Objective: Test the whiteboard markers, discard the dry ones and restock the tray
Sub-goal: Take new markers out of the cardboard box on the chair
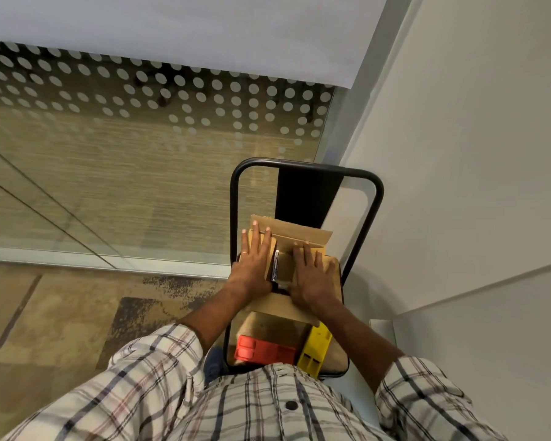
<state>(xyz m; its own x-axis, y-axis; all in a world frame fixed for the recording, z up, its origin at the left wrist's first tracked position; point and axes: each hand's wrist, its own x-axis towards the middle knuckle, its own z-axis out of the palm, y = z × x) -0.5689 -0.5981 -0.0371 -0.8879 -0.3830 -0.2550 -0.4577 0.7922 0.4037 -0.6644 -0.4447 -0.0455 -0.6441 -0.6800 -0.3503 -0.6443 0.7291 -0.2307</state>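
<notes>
Marker (275, 265) between left hand (255, 262); right hand (310, 275)

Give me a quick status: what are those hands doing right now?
Left hand and right hand flat on cardboard box flaps, holding nothing. One marker visible in the gap between them. Nothing blocking.

An office: a glass partition (140, 173) with frosted dots (159, 84) runs from nine to twelve o'clock, patterned carpet (77, 313) lies at eight o'clock, plain white wall (474, 154) at two o'clock.
</notes>
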